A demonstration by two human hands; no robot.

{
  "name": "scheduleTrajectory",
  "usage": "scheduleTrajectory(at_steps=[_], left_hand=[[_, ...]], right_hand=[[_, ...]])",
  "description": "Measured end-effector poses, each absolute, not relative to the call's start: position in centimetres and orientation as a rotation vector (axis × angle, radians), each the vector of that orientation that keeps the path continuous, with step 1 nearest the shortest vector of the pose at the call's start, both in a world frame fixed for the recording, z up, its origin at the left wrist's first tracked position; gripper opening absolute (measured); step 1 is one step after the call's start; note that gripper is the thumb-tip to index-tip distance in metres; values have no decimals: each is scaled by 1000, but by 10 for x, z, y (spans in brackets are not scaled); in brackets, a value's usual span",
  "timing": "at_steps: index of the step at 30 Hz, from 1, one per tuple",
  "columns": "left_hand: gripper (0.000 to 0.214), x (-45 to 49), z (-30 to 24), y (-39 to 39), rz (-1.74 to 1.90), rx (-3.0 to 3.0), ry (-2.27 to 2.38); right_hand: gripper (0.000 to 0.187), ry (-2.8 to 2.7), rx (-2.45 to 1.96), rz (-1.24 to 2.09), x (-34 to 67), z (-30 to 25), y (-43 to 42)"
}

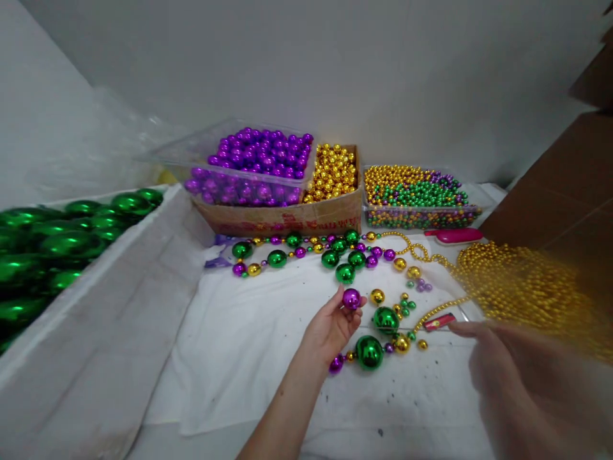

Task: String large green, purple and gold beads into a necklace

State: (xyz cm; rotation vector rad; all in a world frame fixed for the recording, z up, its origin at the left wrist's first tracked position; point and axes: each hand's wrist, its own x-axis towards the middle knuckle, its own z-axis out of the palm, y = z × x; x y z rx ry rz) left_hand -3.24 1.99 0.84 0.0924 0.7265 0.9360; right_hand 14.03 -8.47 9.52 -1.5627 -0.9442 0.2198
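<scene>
My left hand [330, 329] is closed around a shiny purple bead [352, 298], pinched between thumb and fingers. Blurred by motion, my right hand [507, 364] is at the right, its fingertip close to a small red lighter [438, 322]; whether it holds anything is unclear. Between the hands lies a partly strung piece with a big green bead [369, 352], a gold bead [401, 344] and a gold bead chain [443, 306]. Another green bead [385, 319] sits just right of my left hand. Farther back, a bead necklace [276, 259] stretches across the white cloth [230, 358].
Purple beads fill a clear tub [306, 172] on a cardboard box [278, 219] of gold beads. A clear tray [426, 214] holds small mixed beads. Large green beads fill a white-walled box [119, 313] at left. Gold chains [527, 287] pile up at right, near a pink-handled tool [457, 236].
</scene>
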Motion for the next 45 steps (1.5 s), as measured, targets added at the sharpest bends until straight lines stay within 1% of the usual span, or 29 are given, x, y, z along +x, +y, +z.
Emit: scheduleTrajectory(at_steps=[3, 5, 9, 11, 15, 19, 23, 27, 34, 45], left_hand=[[28, -34, 10, 12, 929, -14, 670], [29, -34, 11, 8, 932, -49, 647], [30, -34, 8, 1, 930, -53, 638], [29, -35, 6, -2, 925, -44, 643], [28, -35, 2, -5, 935, -38, 660], [28, -34, -1, -6, 945, -36, 696], [30, -35, -4, -9, 948, -52, 719], [31, -33, -4, -10, 951, -59, 736], [32, -32, -4, -11, 932, -61, 762], [28, -34, -6, -13, 957, -31, 792]], right_hand=[[25, -1238, -1593, 140, 151, 92, -96], [23, -1422, -1601, 84, 161, 86, -101], [17, -1549, -1600, -162, 164, 72, -104], [17, -1547, -1588, -225, 155, 69, -104], [21, -1543, -1475, -218, 140, 71, -101], [22, -1770, -1352, -208, 140, 75, -97], [24, -1837, -1335, -229, 139, 74, -95], [23, -1820, -1250, -208, 131, 72, -94], [22, -1959, -1061, -252, 117, 82, -79], [27, -1948, -971, -229, 107, 61, -77]])
